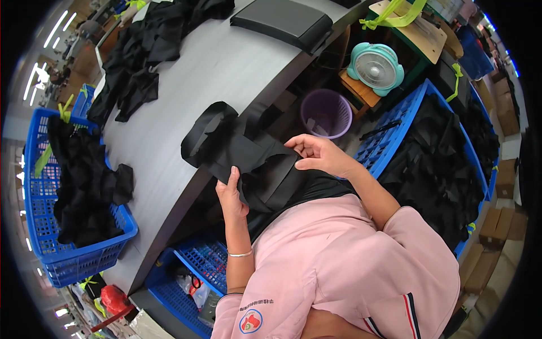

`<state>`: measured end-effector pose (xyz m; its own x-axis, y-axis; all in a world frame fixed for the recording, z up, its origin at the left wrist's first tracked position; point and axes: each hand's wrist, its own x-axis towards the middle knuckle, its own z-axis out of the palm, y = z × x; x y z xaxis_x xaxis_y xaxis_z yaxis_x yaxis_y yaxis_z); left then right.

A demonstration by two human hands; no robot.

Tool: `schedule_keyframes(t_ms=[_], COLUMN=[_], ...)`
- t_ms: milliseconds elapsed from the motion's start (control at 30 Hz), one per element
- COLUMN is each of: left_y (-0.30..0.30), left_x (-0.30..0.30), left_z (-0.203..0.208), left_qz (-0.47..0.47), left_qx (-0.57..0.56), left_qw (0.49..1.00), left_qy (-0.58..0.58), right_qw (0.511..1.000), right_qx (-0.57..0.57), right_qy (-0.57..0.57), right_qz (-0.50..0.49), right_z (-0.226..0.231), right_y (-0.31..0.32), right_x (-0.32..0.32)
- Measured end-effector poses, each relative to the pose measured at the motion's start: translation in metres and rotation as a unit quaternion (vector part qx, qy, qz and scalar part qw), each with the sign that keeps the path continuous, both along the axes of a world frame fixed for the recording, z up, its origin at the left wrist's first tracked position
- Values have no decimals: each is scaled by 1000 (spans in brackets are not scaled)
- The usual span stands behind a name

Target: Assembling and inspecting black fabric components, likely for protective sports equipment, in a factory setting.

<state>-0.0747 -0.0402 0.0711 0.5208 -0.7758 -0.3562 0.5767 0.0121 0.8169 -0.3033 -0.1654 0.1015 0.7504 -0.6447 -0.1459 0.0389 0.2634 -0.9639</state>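
A black piece of fabric (231,152) with curled, strap-like loops hangs over the table's near edge and reaches down toward my lap. My left hand (231,195) grips its lower left side, thumb on top and fingers mostly hidden beneath. At its right edge my right hand (319,155) has thumb and fingertips closed on the cloth. Where the fabric ends below my hands is hard to make out against dark clothing.
A grey table (152,141) bears a pile of black cloth pieces (155,42) and a dark flat case (282,24). Blue baskets of black cloth stand left (84,257) and right (389,127). Beyond my right hand are a purple bin (326,113) and a teal fan (375,69).
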Motion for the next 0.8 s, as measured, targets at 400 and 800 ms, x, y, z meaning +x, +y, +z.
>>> schedule_keyframes(t_ms=[400, 800], left_y=[-7, -31], left_x=[-19, -66], left_z=[5, 14], left_qz=[34, -150], left_qx=[-47, -71], left_qw=[998, 984], left_qy=[-27, -71], right_qw=[847, 913], right_qx=[-346, 119], right_qy=[109, -83], right_qz=[-388, -381], right_z=[-12, -55], right_y=[15, 22], right_x=[24, -30])
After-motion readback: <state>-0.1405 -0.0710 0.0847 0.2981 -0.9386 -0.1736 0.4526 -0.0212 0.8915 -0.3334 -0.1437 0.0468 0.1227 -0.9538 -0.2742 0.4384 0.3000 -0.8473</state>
